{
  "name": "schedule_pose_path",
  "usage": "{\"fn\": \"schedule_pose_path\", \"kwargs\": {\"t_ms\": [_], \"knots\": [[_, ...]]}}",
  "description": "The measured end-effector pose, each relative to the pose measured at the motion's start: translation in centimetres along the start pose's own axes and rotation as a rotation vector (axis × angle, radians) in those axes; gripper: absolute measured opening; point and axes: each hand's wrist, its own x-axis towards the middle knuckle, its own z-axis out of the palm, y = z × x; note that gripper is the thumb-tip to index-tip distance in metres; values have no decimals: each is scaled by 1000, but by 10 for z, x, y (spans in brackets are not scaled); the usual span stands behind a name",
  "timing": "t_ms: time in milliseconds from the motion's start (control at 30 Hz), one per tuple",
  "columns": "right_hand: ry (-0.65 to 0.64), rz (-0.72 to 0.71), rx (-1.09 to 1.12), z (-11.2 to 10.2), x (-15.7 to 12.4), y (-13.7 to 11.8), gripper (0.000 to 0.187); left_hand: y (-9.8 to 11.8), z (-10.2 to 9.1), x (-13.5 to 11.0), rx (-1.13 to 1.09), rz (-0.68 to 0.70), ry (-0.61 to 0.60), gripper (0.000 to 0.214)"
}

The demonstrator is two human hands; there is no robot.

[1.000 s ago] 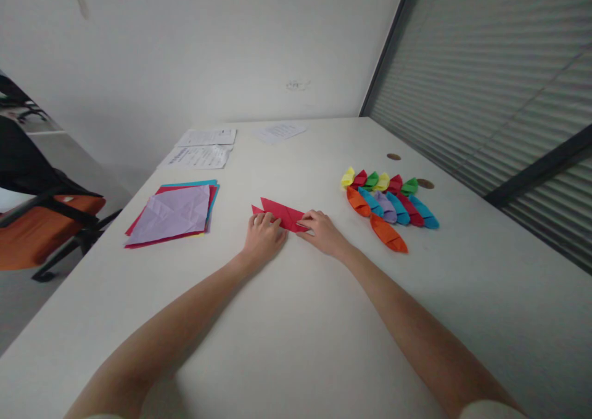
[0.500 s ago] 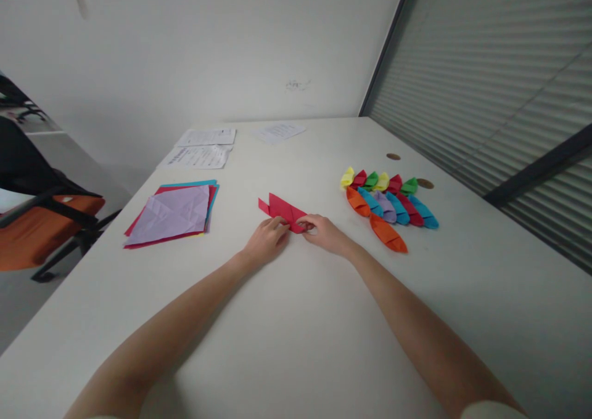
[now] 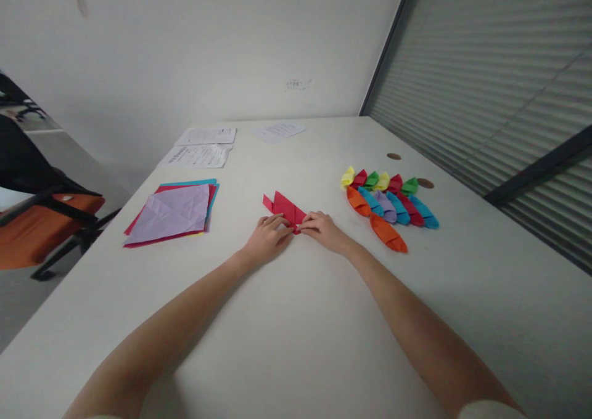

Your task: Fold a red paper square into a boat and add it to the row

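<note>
Mid-way along the white counter (image 3: 287,320), a folded, angular red paper piece (image 3: 287,207) is lying slantwise; left hand (image 3: 268,237) and right hand (image 3: 324,231) are pinching its near end, each grip nearly closed.

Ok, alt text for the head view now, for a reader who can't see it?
A person's left hand and right hand hold the near edge of a folded red paper on a white table. At left lies a stack of coloured paper sheets, lilac uppermost; at right, grouped folded paper pieces in several colours.
</note>
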Motion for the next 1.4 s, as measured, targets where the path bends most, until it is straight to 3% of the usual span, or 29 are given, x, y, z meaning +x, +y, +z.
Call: {"fn": "schedule_pose_path", "kwargs": {"t_ms": [233, 467, 1033, 1400], "knots": [[-57, 59, -35, -6, -2, -4, 19, 1, -4, -2, -20, 17, -70, 26], [43, 125, -22, -1, -2, -5, 12, 2, -5, -4, -17, 63, -92, 31], [140, 360, -112, 14, 1, -23, 7, 4, -2, -3, -62, 75, -55, 27], [181, 353, -172, 19, -2, -23, 11, 3, -2, -3, -59, 87, -52, 29]]}}
